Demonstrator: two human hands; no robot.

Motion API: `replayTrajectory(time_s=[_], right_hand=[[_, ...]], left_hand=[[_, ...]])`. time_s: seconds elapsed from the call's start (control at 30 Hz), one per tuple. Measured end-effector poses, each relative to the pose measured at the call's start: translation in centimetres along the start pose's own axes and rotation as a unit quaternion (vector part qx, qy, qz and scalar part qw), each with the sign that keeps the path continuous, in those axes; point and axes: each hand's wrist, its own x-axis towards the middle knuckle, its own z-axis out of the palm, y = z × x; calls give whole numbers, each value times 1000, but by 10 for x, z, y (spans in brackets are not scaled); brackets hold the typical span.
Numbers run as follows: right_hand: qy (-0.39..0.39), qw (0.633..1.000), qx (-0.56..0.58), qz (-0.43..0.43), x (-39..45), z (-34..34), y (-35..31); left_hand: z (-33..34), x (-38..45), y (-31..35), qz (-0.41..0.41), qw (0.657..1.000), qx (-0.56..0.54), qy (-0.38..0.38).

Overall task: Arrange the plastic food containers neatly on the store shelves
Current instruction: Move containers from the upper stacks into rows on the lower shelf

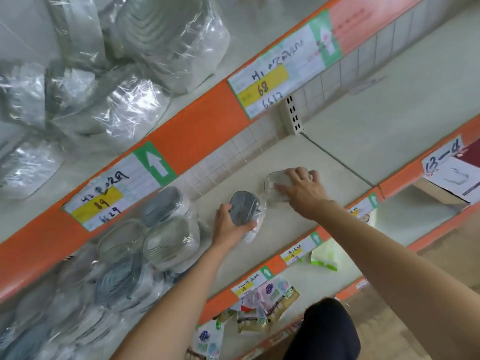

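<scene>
Two hands work apart on the shelf (298,157) — left hand (230,224) gripping a grey-lidded container (244,207), right hand (302,189) spread flat over a clear container (272,184) beside it.

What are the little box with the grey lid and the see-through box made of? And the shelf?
The small wrapped container with the grey lid, in the left hand, looks like matte plastic in crinkly, shiny film. The clear oval container under the right hand seems glossy transparent plastic. The cream shelf board is probably painted metal; it looks smooth and dull.
</scene>
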Motion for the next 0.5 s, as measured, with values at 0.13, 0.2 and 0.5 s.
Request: replayTrajectory(time_s=[0.13, 0.2, 0.5], right_hand=[[30, 999, -11, 29, 24, 5, -5], [26, 999, -16, 33, 36, 6, -8], [17, 999, 33, 39, 50, 14, -29]], left_hand=[[-1, 34, 7, 40, 996, 82, 22], [-4, 46, 6, 40, 991, 124, 36], [-10, 46, -8, 83, 970, 226, 44]])
